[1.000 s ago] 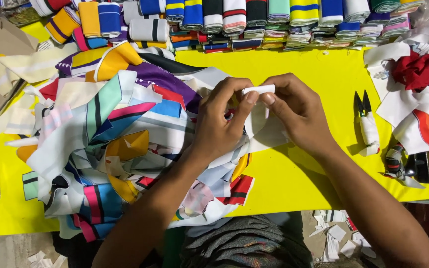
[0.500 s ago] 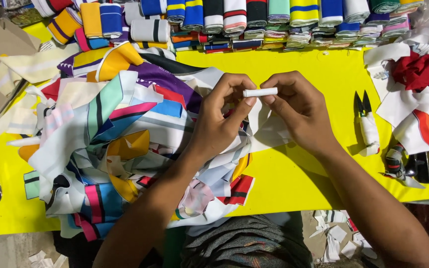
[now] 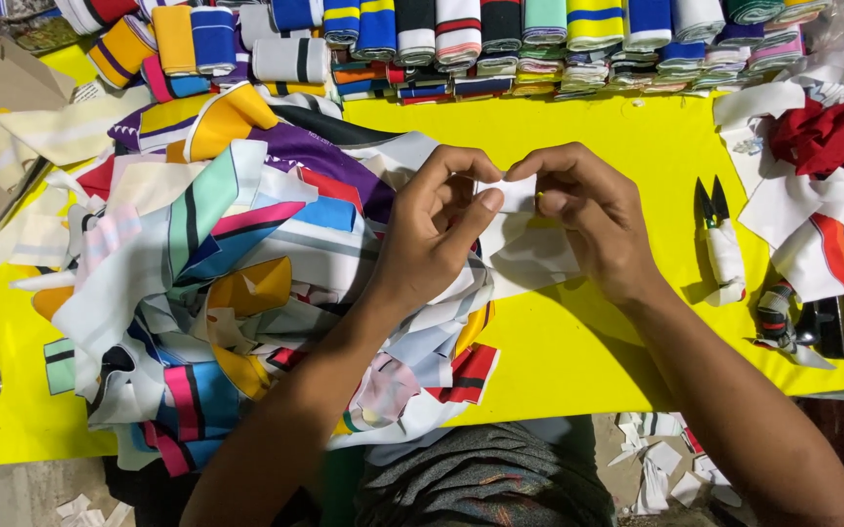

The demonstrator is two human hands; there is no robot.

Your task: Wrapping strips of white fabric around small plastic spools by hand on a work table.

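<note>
— Where is the small white strip (image 3: 512,194) just now?

— A little above the middle of the frame, held up off the yellow counter (image 3: 637,137), right between the two hands. Its long axis runs left to right across the picture, roughly level.

— Which hand has it?

— Both. The left hand (image 3: 437,229) comes at it from the lower left, thumb tip pressed against the strip's left end with the fingers curled over the top. The right hand (image 3: 588,220) comes from the lower right and pinches the right end between thumb and forefinger. Neither hand is spread; each is closed in a fine pinch on the strip.

— So neither is nearer?

— They meet on it about evenly, one at each end. The strip sits at the fingertips, with the palms angled inward toward each other.

— What lies under it?

— A white fabric piece (image 3: 529,254) hangs just below the strip and drapes onto the counter. I cannot tell whether the strip is joined to it or merely held against it.

— And around the hands?

— To the left, a big heap of coloured fabric cuttings (image 3: 227,293). At the right of the frame, a pair of thread snips (image 3: 720,239) lies on the counter, well apart from the right hand. Along the top edge runs a row of folded striped knit bands (image 3: 500,39).
</note>
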